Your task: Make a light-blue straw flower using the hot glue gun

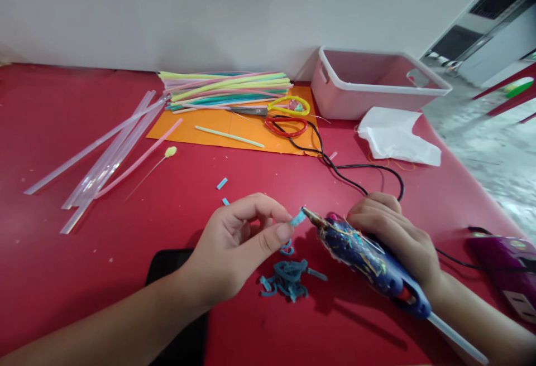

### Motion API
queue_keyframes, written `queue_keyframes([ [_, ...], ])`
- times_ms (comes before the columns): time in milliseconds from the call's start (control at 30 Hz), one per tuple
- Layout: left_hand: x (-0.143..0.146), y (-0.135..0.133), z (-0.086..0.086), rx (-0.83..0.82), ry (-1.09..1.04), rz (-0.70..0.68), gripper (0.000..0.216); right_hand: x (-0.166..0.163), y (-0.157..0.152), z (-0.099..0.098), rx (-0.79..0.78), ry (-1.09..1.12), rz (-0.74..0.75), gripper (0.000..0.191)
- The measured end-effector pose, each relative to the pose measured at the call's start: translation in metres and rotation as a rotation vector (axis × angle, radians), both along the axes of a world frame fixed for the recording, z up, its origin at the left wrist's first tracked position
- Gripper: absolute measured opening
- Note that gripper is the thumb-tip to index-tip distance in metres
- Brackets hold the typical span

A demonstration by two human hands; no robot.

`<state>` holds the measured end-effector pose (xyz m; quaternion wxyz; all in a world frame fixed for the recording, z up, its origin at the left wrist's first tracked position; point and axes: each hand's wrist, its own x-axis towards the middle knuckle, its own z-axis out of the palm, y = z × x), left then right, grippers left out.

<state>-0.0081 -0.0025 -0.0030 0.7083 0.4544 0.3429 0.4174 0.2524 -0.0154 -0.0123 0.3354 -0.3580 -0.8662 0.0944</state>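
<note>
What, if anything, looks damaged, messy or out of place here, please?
The glue gun in the right hand stands out: its front is crusted with glue-like residue and its nozzle looks browned. Small blue scraps also lie loose on the red table.

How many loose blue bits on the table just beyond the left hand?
2: the farther blue bit on the red tabletop, the nearer blue bit right by the left hand. The hand may hide more.

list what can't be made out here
In the head view:
- Blue strip: one end, hidden by left hand.
- Glue gun: part of its body, behind right hand.
- Black flat object: partly behind left forearm, cut by bottom edge.
- Purple device: cut off by right edge.
- Pink bin: floor, behind front wall.
</note>
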Motion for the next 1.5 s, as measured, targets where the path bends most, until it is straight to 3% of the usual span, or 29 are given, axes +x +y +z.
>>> queue_keyframes([
  [167, -0.0015, -0.0015, 0.0017, 0.01, -0.003, -0.014, 0.007, 0.0022, 0.0015, -0.0002, 0.002, -0.025, 0.055, 0.011],
  [333, -0.0012, -0.0009, 0.0019, 0.019, -0.007, -0.014, 0.009, -0.0008, -0.0005, 0.0009, -0.014, 0.008, -0.02, 0.01],
  [633, 0.0011, 0.0012, 0.0031, 0.006, -0.019, -0.02, 0.008, -0.0021, -0.0004, 0.0012, -0.012, -0.002, 0.006, 0.01],
  [867, 0.0009, -0.0005, 0.0045, 0.003, -0.001, -0.028, 0.01, -0.0035, -0.0014, -0.0018, 0.032, 0.019, -0.096, 0.007],
  [1033, 0.0006, -0.0002, 0.0048, 0.025, 0.062, 0.0, 0.013, 0.0004, -0.0007, 0.0003, 0.01, 0.004, 0.005, 0.016],
  [1500, 0.0001, -0.0001, 0.0047, 0.028, 0.037, -0.023, 0.012, -0.0001, -0.0008, 0.0016, -0.004, -0.022, 0.023, 0.006],
])
